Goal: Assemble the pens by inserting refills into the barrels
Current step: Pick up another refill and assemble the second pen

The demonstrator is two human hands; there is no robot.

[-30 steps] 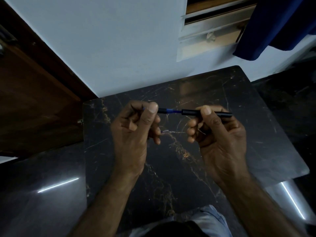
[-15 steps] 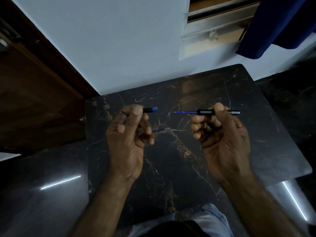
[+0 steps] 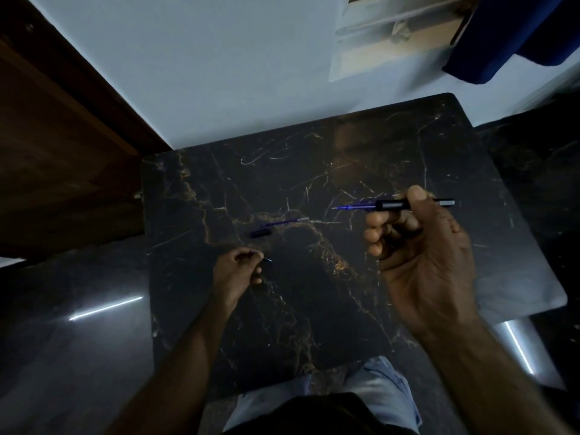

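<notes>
My right hand (image 3: 420, 252) is raised over the right side of the table and pinches a black pen barrel (image 3: 394, 205), which lies level. A blue refill (image 3: 354, 207) sticks out of its left end, tip pointing left. My left hand (image 3: 238, 271) is low over the black marble table (image 3: 314, 309), fingers closed on a small dark pen piece (image 3: 267, 260) whose thin tip shows to the right of the fingers. Just beyond that hand, a second blue refill (image 3: 282, 221) with a silver end lies on the table, with a short dark pen part (image 3: 260, 232) beside it.
The table stands against a white wall (image 3: 219, 73). A wooden door (image 3: 56, 152) is at the left and a blue cloth (image 3: 508, 36) hangs at the top right. Dark glossy floor surrounds the table. My knee in light trousers (image 3: 370, 387) is under the near edge.
My hands have pulled apart. The left hand has dropped down to the table near the loose refill. The right hand has stayed raised with the barrel and its protruding refill.
</notes>
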